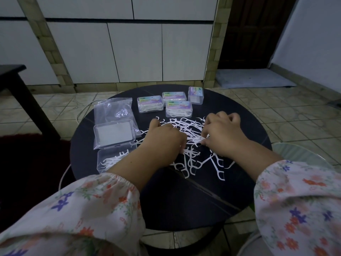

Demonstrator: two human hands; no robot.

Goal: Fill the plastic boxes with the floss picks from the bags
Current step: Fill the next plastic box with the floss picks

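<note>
Broadly, a round, dark, smooth surface [184,200] carries everything. At its left lies a crinkled clear plastic bag [112,111], with an open clear rectangular plastic box [110,159] overlapping it, its flat lid [113,134] hinged back and some picks inside. At the far side sit four closed clear plastic boxes with iridescent labels [179,108], three of them filled with picks. A loose tangle of thin white plastic floss picks [188,137] sprawls across the middle. The left hand [164,139] curls its fingers down into the pile; whether it grips any is hidden. The right hand [223,132] pinches a small bunch of picks.
</note>
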